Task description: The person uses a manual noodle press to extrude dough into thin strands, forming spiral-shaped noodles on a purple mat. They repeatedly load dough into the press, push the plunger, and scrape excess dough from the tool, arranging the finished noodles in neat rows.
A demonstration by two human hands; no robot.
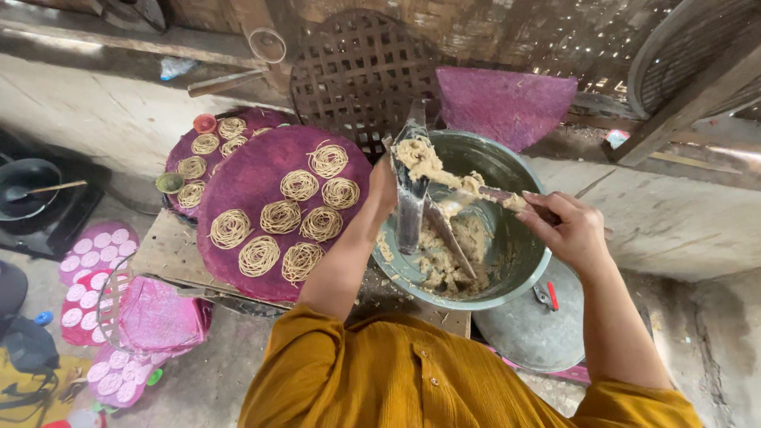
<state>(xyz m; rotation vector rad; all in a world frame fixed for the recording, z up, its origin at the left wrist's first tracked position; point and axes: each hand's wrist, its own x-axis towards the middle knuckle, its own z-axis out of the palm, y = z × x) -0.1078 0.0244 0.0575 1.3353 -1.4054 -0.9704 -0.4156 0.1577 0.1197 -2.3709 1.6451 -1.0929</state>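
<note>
While heaped on press (412, 186) — crumbly beige dough (418, 154)

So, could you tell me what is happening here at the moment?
A person in a mustard top works over a metal bowl of pale dough. The left hand holds a metal press upright, topped with dough; the right hand brings a dough-smeared utensil to it. Beside the bowl, purple mats carry coiled noodle nests.

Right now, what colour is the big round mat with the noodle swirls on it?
Purple, seen best in the head view.
</note>
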